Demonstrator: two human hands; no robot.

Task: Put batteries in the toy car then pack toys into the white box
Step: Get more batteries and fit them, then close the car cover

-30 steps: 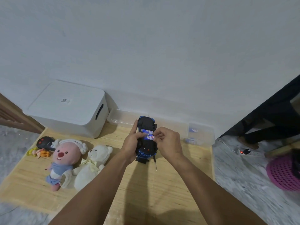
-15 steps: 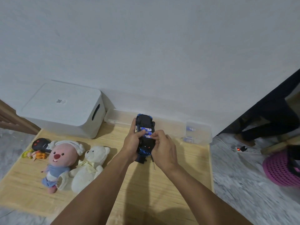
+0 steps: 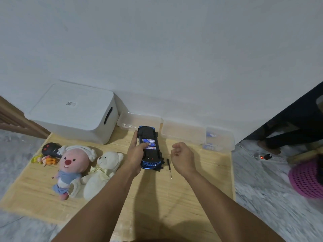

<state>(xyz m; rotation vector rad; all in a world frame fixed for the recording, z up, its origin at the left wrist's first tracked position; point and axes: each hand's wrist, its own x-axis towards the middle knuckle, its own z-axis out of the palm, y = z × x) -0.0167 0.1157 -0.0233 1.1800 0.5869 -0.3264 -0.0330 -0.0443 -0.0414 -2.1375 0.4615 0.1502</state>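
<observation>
A blue toy car [image 3: 150, 154] lies upside down in my left hand [image 3: 135, 154], which grips its left side with the thumb over the underside. Blue batteries [image 3: 149, 143] sit in its open compartment. My right hand [image 3: 182, 155] hovers to the car's right, fingers loosely curled, holding nothing. A white lidded box [image 3: 73, 110] stands at the back left against the wall. On the wooden board [image 3: 192, 193] lie a pink plush [image 3: 70, 165], a white teddy bear [image 3: 102, 172], a black toy [image 3: 50, 149] and a small orange doll [image 3: 44, 159].
A small screwdriver [image 3: 169, 167] lies on the board just right of the car. Clear plastic trays [image 3: 183, 133] line the wall, the right one [image 3: 219, 138] holding blue batteries. A power strip [image 3: 264, 157] and a pink basket [image 3: 307, 180] sit on the floor at right.
My right hand has come off the car's battery compartment and moved right, away from it. My left hand still holds the car, now with more batteries showing.
</observation>
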